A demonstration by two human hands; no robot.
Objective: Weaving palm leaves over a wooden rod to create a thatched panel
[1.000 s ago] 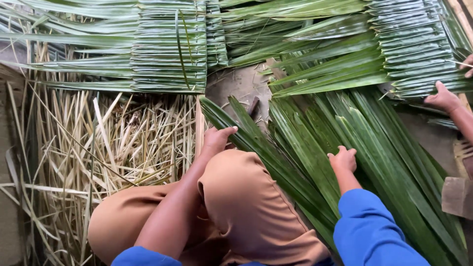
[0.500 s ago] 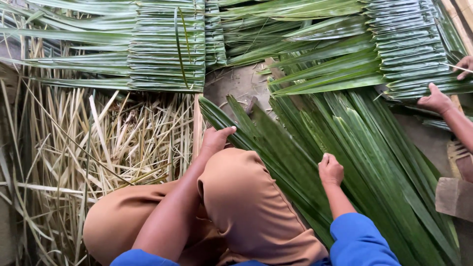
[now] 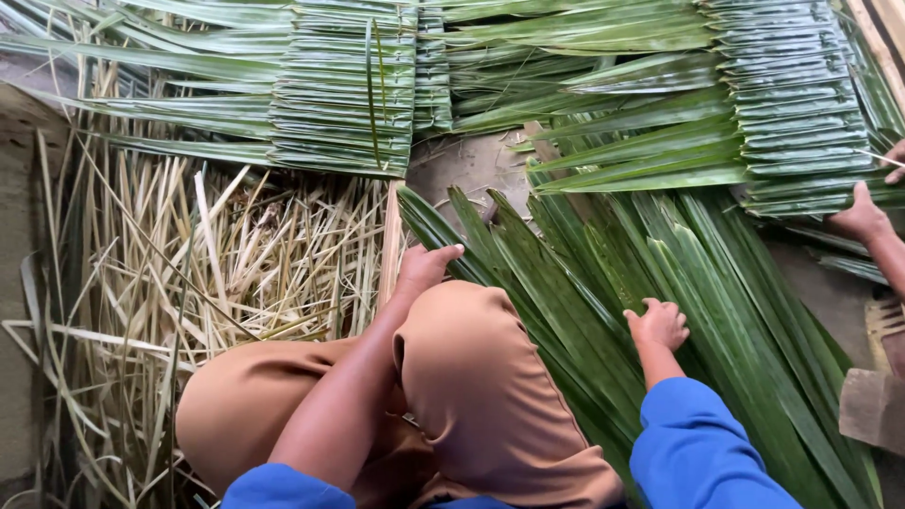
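Below, the person's left hand (image 3: 426, 267) rested with fingers bent on the near edge of a pile of long green palm leaves (image 3: 603, 283), just past the raised knee in tan cloth (image 3: 471, 377); whether its grip closed on a leaf could not be told. The right hand (image 3: 658, 325), in a blue sleeve (image 3: 698, 443), lay on the middle of the same pile, fingers curled onto a leaf. That pile fanned over the ground toward a folded-leaf panel (image 3: 344, 90). Dry pale strips (image 3: 189, 283) lay to the left. Another person's hand (image 3: 860, 215) pressed a second panel (image 3: 801, 104) at the right.
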